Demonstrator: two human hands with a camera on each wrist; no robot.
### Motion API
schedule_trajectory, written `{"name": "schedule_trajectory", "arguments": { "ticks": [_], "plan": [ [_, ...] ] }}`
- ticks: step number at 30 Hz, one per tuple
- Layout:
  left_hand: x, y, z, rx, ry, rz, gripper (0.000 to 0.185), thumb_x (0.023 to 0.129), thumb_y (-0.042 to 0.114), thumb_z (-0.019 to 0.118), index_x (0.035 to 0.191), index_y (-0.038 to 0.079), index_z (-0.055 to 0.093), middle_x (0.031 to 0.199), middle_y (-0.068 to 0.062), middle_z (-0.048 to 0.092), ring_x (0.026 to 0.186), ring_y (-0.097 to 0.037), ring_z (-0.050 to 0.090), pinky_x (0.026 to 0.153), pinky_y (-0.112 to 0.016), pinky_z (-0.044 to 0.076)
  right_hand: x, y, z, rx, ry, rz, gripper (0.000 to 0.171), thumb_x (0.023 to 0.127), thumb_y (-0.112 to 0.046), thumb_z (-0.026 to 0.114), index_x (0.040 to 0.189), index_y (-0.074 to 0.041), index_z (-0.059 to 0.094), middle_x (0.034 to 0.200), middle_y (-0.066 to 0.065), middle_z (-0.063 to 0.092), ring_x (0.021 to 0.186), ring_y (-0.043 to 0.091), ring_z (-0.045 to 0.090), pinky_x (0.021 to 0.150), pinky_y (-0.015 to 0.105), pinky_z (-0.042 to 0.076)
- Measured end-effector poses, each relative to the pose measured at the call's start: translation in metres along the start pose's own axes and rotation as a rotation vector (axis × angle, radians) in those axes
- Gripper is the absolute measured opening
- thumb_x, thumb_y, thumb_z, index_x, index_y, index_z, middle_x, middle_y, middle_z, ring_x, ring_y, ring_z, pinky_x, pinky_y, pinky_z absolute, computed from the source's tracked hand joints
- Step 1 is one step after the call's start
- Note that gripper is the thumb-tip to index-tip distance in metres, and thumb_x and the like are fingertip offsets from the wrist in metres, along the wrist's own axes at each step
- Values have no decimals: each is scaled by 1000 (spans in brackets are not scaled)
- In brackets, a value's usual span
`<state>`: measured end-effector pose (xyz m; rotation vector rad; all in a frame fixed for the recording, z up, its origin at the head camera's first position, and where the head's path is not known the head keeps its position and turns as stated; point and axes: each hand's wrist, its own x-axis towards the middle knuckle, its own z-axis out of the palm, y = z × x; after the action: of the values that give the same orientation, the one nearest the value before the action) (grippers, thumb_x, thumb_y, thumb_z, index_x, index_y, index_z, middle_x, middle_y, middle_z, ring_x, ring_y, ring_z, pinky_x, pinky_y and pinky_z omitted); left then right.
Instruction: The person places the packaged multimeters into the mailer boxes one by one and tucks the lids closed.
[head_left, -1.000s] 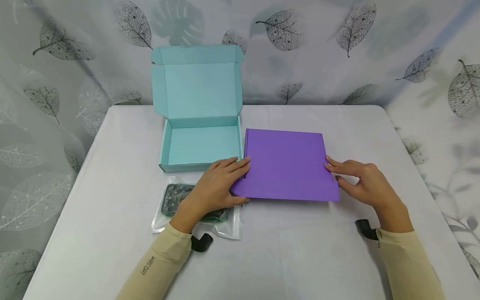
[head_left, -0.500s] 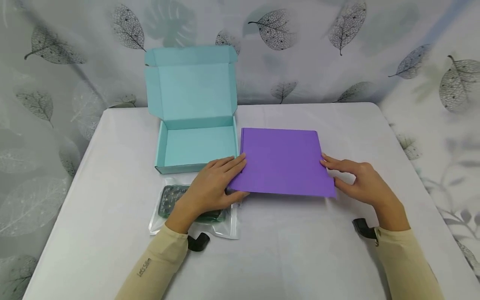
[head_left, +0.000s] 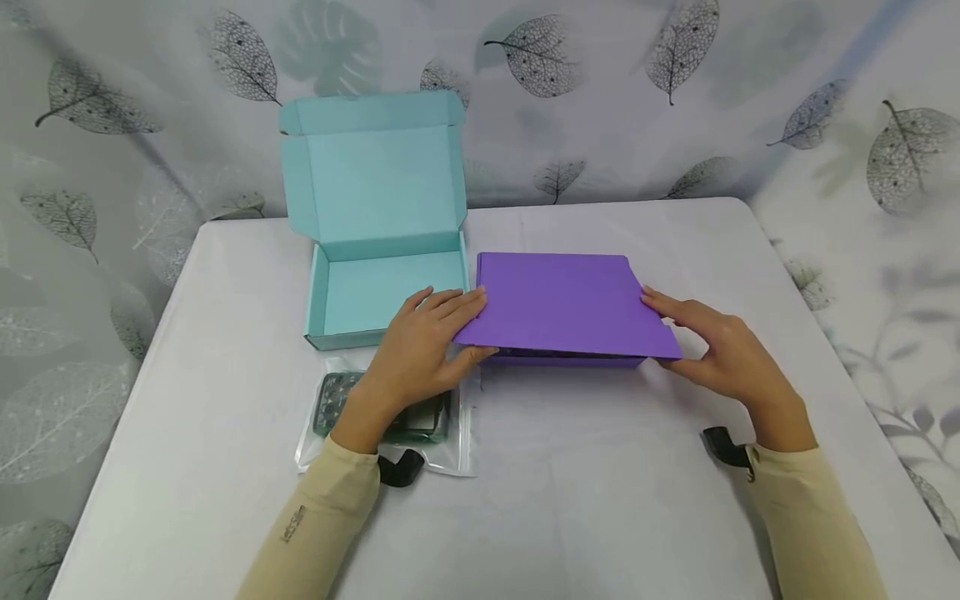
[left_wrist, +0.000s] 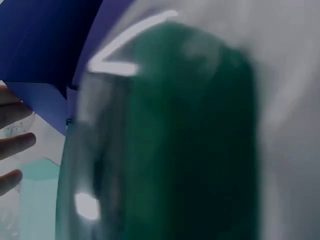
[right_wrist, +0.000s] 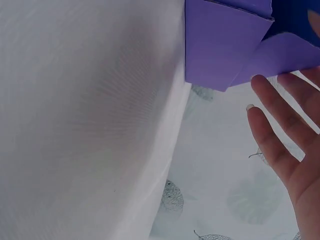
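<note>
A purple cardboard box (head_left: 562, 304) lies right of centre on the table, its lid raised a little so a dark gap shows along the front. My left hand (head_left: 420, 354) holds the lid's left front corner, thumb at the front edge and fingers along the left side. At the opposite corner my right hand (head_left: 708, 342) holds the lid between its thumb and fingers. In the right wrist view the right fingers (right_wrist: 280, 117) lie along the outside of the purple side flap (right_wrist: 287, 57). What is inside the box is hidden.
A turquoise box (head_left: 382, 287) stands wide open at the left, its lid upright. In front of it lies a clear zip bag (head_left: 457, 450) with a dark green item, partly under my left wrist. White cloth covers the table (head_left: 570, 500); a leaf-print curtain (head_left: 600, 125) hangs behind.
The purple lid's front edge has risen and tipped back, baring the box's front wall. Both hands have moved up with it. The whole scene has shifted slightly left in the head view.
</note>
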<state>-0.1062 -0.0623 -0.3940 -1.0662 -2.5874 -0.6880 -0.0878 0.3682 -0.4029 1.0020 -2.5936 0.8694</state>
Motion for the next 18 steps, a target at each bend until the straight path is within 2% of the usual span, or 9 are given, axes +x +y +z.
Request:
{"name": "schedule_trajectory", "arguments": {
  "ticks": [2, 3, 6, 8, 11, 16, 18],
  "plan": [
    [4, 0, -2, -8, 15, -6, 61, 97, 43, 68, 144, 5, 63, 146, -8, 60, 131, -32, 56, 117, -56, 31, 0, 0, 0, -6, 17, 8, 68, 101, -54, 61, 149, -5, 58, 146, 9, 60, 113, 7, 61, 99, 13, 41],
    [6, 1, -3, -12, 23, -9, 60, 97, 43, 69, 143, 4, 63, 145, -8, 61, 131, -32, 57, 117, -56, 31, 1, 0, 0, -7, 30, 2, 69, 102, -56, 56, 148, -5, 58, 145, 10, 61, 114, 6, 61, 99, 13, 42],
    [12, 0, -6, -19, 50, -13, 59, 98, 44, 68, 142, 4, 65, 142, -9, 64, 129, -31, 58, 117, -56, 31, 4, 0, 0, 10, 53, -5, 63, 99, -41, 67, 149, -5, 58, 141, 9, 64, 112, 5, 62, 98, 15, 44],
    [15, 0, -7, -28, 66, -12, 58, 99, 44, 68, 141, 4, 66, 139, -9, 65, 129, -30, 58, 117, -56, 31, 4, -1, -1, 18, 68, -11, 66, 90, -28, 76, 149, -5, 57, 137, 9, 66, 106, 5, 62, 94, 15, 44],
    [18, 1, -8, -41, 79, -22, 56, 100, 44, 66, 140, 5, 66, 137, -9, 66, 128, -30, 59, 117, -56, 31, 5, -3, -1, 8, 87, -12, 76, 77, -12, 81, 149, -4, 57, 132, 10, 69, 100, 5, 60, 92, 15, 42],
    [18, 2, -9, -51, 77, -37, 56, 100, 43, 67, 140, 5, 66, 138, -8, 66, 128, -29, 59, 117, -57, 31, 7, -7, 0, -29, 110, -10, 74, 76, -2, 77, 148, -5, 59, 131, 13, 69, 111, 11, 63, 98, 12, 40],
    [17, 2, -10, -47, 65, -39, 57, 99, 43, 68, 142, 5, 65, 139, -8, 66, 129, -29, 58, 117, -56, 31, 7, -9, 2, -54, 112, -18, 74, 76, -1, 76, 148, -5, 59, 125, 12, 70, 108, 16, 65, 96, 12, 40]
  ]
}}
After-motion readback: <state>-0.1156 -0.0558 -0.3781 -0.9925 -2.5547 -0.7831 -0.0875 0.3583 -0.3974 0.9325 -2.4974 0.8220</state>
